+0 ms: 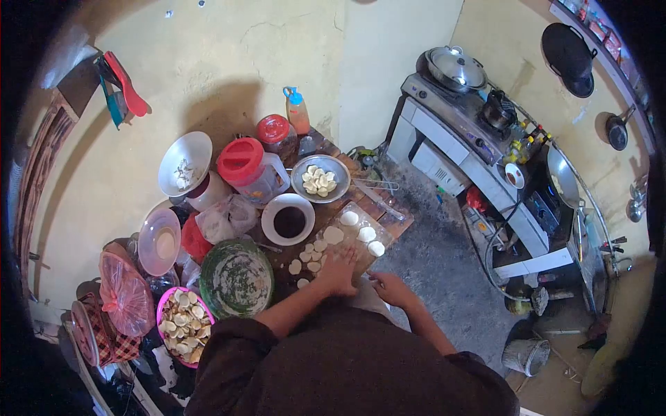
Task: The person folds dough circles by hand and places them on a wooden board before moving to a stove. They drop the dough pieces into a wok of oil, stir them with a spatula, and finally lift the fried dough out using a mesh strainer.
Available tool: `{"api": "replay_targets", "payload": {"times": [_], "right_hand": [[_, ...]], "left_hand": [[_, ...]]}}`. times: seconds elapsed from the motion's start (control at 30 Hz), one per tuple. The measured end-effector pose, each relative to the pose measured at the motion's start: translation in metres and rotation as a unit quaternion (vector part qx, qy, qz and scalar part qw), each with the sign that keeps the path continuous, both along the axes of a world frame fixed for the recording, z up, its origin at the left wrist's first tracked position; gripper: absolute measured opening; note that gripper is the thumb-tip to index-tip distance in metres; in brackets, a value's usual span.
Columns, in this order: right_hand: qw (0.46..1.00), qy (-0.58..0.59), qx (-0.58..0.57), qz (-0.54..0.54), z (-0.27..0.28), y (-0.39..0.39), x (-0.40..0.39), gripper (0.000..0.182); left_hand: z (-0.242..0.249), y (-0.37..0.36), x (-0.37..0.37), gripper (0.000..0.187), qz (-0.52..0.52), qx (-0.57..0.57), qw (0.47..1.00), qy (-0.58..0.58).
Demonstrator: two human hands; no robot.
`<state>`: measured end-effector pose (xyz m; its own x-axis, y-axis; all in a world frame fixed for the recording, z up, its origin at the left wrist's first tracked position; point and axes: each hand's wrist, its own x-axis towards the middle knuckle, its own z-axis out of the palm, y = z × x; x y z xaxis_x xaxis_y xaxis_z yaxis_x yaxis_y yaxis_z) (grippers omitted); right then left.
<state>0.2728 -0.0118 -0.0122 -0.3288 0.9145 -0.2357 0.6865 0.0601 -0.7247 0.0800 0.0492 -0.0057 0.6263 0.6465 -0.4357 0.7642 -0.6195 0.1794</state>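
My left hand (338, 272) lies with fingers stretched out on the floured board (380, 230), at its near end. Whatever is under the palm is hidden. Just beyond the fingertips is a flat dough round (334, 236). Smaller dough pieces (316, 256) lie to the left, and white floured rounds (366, 234) sit toward the right edge. My right hand (390, 288) is curled close to my body, beside the board's near right corner. Its fingers are bent together, and what they hold, if anything, cannot be made out.
A strainer of dough pieces (320, 163), a white bowl of dark liquid (266, 222) and a red-lidded jug (243, 170) stand behind the board. Left are a floured green tray (243, 305) and a pink basket of pieces (164, 301). A stove (444, 104) stands right across the floor.
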Motion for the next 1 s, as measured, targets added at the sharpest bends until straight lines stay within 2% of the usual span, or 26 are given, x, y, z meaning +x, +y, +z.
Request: {"api": "replay_targets", "payload": {"times": [0.07, 0.13, 0.23, 0.3, 0.37, 0.43, 0.5, 0.73, 0.8, 0.87, 0.93, 1.0], "right_hand": [[0.999, 0.029, 0.017, -0.013, -0.002, -0.003, 0.001, 0.037], [1.000, 0.011, -0.005, -0.001, 0.000, -0.002, 0.000, 0.037], [0.999, -0.011, -0.048, 0.006, 0.003, -0.002, -0.003, 0.039], [0.998, -0.014, -0.068, -0.001, 0.002, 0.000, -0.003, 0.042], [0.999, -0.014, -0.030, 0.008, 0.000, -0.002, -0.002, 0.043], [0.999, -0.015, -0.023, 0.016, 0.003, 0.000, -0.002, 0.043], [0.999, -0.017, -0.019, 0.023, 0.000, -0.002, -0.002, 0.043], [0.998, -0.030, -0.043, 0.020, 0.001, 0.006, -0.004, 0.039], [0.999, -0.030, -0.039, 0.024, 0.000, 0.007, -0.005, 0.038], [1.000, 0.008, -0.010, 0.019, -0.008, 0.013, -0.003, 0.032], [0.999, -0.010, -0.013, 0.033, -0.011, 0.021, 0.000, 0.032], [0.998, -0.027, -0.018, 0.047, -0.008, 0.025, 0.001, 0.033]], "left_hand": [[-0.005, -0.010, 0.000, 0.112, -0.010, 0.007, 1.000, 0.013], [-0.008, -0.013, -0.004, 0.113, -0.018, 0.011, 0.999, 0.029], [0.001, -0.005, -0.004, 0.110, 0.000, -0.014, 1.000, -0.020], [0.013, -0.009, -0.003, 0.109, 0.024, -0.045, 0.998, 0.037], [-0.005, -0.019, -0.006, 0.108, 0.008, -0.013, 1.000, 0.026], [-0.002, -0.017, -0.008, 0.108, -0.007, 0.018, 1.000, 0.018], [0.004, -0.007, -0.004, 0.106, 0.022, -0.076, 0.997, 0.018], [-0.006, -0.011, -0.003, 0.107, 0.004, 0.001, 0.999, 0.045], [-0.003, 0.006, -0.006, 0.108, 0.028, -0.120, 0.992, -0.003], [0.001, 0.006, -0.001, 0.108, 0.033, -0.087, 0.996, -0.008], [-0.004, -0.004, 0.005, 0.109, 0.038, -0.062, 0.997, -0.012], [-0.011, -0.014, 0.008, 0.108, 0.009, 0.022, 0.999, 0.046]]}}
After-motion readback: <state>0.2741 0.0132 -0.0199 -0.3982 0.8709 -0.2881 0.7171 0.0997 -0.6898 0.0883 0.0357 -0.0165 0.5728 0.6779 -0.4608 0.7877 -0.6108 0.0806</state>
